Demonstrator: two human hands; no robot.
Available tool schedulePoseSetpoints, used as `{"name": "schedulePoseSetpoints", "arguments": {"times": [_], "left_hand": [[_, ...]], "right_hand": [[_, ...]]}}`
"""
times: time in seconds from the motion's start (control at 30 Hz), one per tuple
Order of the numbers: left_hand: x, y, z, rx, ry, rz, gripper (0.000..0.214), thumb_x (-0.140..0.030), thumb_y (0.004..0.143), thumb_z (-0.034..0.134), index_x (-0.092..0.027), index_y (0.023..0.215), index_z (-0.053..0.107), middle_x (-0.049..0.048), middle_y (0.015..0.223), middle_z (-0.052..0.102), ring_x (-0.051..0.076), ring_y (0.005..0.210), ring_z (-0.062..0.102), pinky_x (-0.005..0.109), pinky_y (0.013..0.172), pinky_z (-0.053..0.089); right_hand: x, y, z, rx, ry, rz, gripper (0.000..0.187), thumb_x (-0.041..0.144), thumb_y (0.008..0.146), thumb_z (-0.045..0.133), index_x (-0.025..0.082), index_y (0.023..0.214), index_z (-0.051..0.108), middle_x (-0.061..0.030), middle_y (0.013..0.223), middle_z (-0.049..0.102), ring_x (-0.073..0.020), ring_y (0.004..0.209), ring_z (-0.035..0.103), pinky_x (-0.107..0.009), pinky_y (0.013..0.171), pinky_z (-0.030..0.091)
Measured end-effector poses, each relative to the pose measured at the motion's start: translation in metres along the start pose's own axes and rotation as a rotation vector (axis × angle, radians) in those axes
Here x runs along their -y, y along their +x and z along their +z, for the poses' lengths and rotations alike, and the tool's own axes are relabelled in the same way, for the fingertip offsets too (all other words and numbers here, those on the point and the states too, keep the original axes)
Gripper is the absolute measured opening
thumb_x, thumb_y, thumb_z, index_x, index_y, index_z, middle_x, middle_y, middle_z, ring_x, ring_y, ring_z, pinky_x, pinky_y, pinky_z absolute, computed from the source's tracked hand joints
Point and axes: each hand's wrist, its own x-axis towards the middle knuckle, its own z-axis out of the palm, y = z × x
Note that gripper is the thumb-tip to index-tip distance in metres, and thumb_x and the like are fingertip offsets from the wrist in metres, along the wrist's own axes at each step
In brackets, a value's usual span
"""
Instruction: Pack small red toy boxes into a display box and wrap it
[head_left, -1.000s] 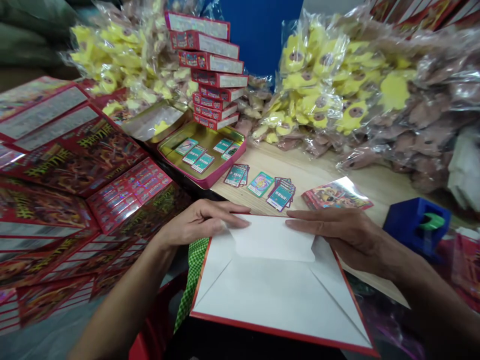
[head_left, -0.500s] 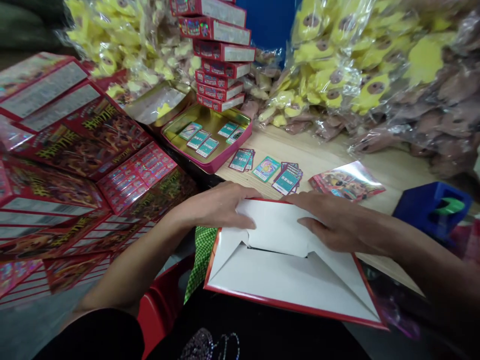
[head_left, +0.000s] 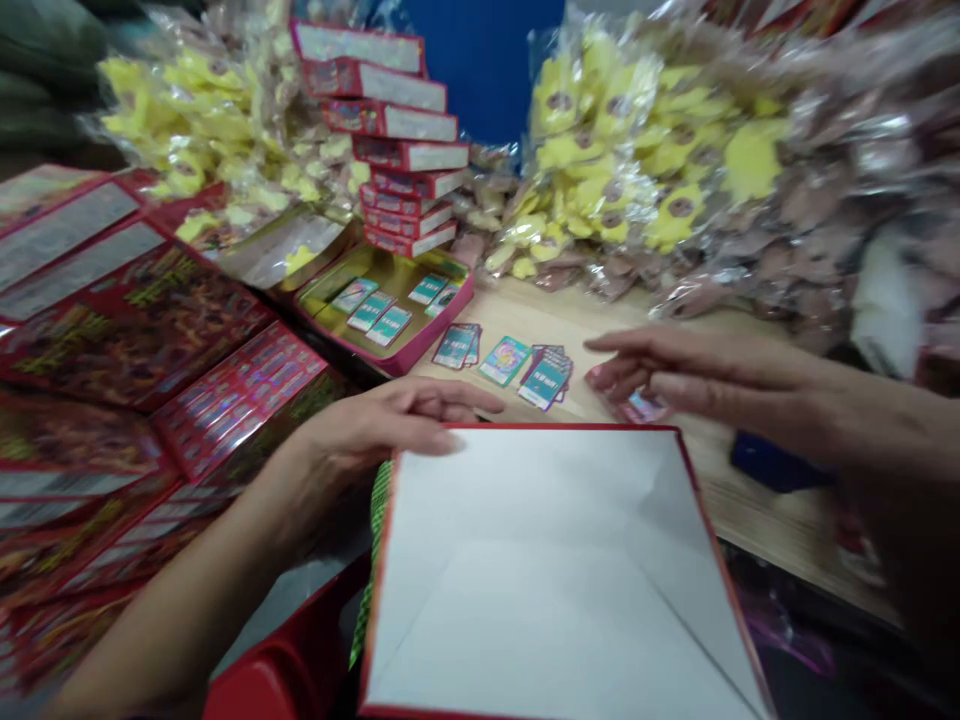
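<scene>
A cardboard box point(head_left: 555, 560) with a white inside and red edges faces me on my lap, its inner flaps pressed flat. My left hand point(head_left: 375, 425) grips its far left corner, thumb over the rim and fingers reaching past it. Off to the right, my right hand point(head_left: 735, 385) is clear of the box, slightly blurred, with fingers stretched out above the table. Beneath its fingertips lies a glossy printed packet point(head_left: 626, 395), partly covered by the hand. Beyond the box are a fanned stack of teal cards point(head_left: 545, 378), a colourful card point(head_left: 504, 360) and another small card pile point(head_left: 455, 345).
A pink-rimmed golden tray point(head_left: 420, 355) holds several cards. Behind it rises a leaning stack of red boxes point(head_left: 405, 122). Bagged yellow plush toys point(head_left: 600, 150) line the back. Printed red boxes point(head_left: 135, 310) crowd the left; a blue container point(head_left: 776, 462) is at right.
My right hand has left the box's far edge and moved right, over the packet. The raised flap now lies flat inside. My left hand stays at the corner; the view has shifted.
</scene>
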Motion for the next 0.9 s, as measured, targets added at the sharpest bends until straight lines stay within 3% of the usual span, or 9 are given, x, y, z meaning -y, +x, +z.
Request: {"name": "schedulePoseSetpoints", "arguments": {"times": [0.1,0.13,0.23,0.3,0.4,0.5,0.67,0.8,0.9], "left_hand": [[-0.024,-0.030,-0.015,-0.173,0.229,0.145,0.074,-0.040,0.062,0.093,-0.029,0.133,0.072,0.0088,0.113,0.079,0.031,0.085,0.076,0.034,0.062,0.060],[-0.032,-0.037,-0.019,-0.310,0.311,0.288,0.076,-0.044,0.063,0.092,-0.031,0.135,0.070,0.0062,0.106,0.080,0.028,0.077,0.074,0.031,0.055,0.057],[-0.043,-0.036,-0.016,-0.635,0.582,0.614,0.075,-0.045,0.067,0.092,-0.032,0.137,0.068,0.0012,0.106,0.079,0.024,0.078,0.071,0.031,0.056,0.056],[-0.043,-0.015,-0.005,-0.707,0.741,0.787,0.071,-0.043,0.073,0.089,-0.035,0.140,0.066,-0.0015,0.122,0.075,0.028,0.095,0.070,0.039,0.072,0.062],[-0.035,0.035,0.015,-0.647,1.022,1.049,0.065,-0.038,0.084,0.081,-0.034,0.145,0.060,0.0021,0.130,0.067,0.026,0.108,0.064,0.045,0.092,0.060],[-0.025,0.083,0.032,-0.533,1.259,1.196,0.041,-0.021,0.094,0.064,-0.024,0.135,0.063,0.0058,0.106,0.061,0.020,0.095,0.061,0.036,0.080,0.058],[0.002,0.135,0.059,-0.282,1.495,1.264,0.054,-0.008,0.092,0.048,-0.012,0.146,0.041,0.0107,0.109,0.067,0.022,0.093,0.063,0.037,0.073,0.054],[0.025,0.159,0.070,-0.170,1.654,1.140,0.074,-0.004,0.085,0.050,-0.004,0.153,0.022,0.0120,0.108,0.070,0.023,0.090,0.065,0.036,0.073,0.052],[0.033,0.167,0.071,-0.029,1.778,0.997,0.079,-0.009,0.080,0.061,-0.007,0.151,0.027,0.0119,0.111,0.069,0.024,0.091,0.065,0.037,0.077,0.050]], "right_hand": [[-0.018,-0.008,-0.025,-0.358,-0.013,0.142,0.048,0.048,0.103,0.052,0.021,0.141,0.060,-0.0078,0.122,0.070,-0.0284,0.116,0.064,-0.047,0.106,0.050],[-0.026,-0.010,-0.029,-0.429,-0.034,0.220,0.045,0.043,0.102,0.051,0.019,0.137,0.062,-0.0087,0.121,0.070,-0.0283,0.115,0.064,-0.048,0.107,0.050],[-0.052,-0.008,-0.016,-0.446,-0.215,0.535,0.039,0.022,0.099,0.043,0.011,0.130,0.065,-0.0145,0.126,0.068,-0.0293,0.116,0.063,-0.049,0.108,0.049],[-0.064,0.000,0.012,-0.386,-0.453,0.626,0.045,0.015,0.097,0.043,0.007,0.137,0.062,-0.0209,0.138,0.061,-0.0335,0.127,0.058,-0.051,0.111,0.046],[-0.067,0.013,0.067,-0.261,-0.562,0.566,0.063,0.027,0.098,0.059,0.017,0.158,0.045,-0.0234,0.160,0.038,-0.0423,0.144,0.041,-0.062,0.112,0.040],[-0.065,0.013,0.115,-0.183,-0.704,0.586,0.072,0.032,0.098,0.064,0.023,0.164,0.036,-0.0224,0.169,0.018,-0.0481,0.152,0.022,-0.069,0.115,0.030],[-0.072,-0.043,0.170,-0.271,-0.808,0.501,0.077,0.016,0.090,0.064,0.024,0.163,0.039,-0.0237,0.165,0.029,-0.0517,0.146,0.034,-0.060,0.105,0.047],[-0.074,-0.094,0.185,-0.373,-0.850,0.266,0.069,0.020,0.087,0.059,0.031,0.154,0.050,-0.0201,0.152,0.049,-0.0484,0.129,0.054,-0.057,0.085,0.058],[-0.077,-0.100,0.169,-0.429,-0.737,0.312,0.048,0.026,0.099,0.042,0.023,0.145,0.058,-0.0184,0.132,0.063,-0.0354,0.109,0.066,-0.049,0.081,0.061]]}}
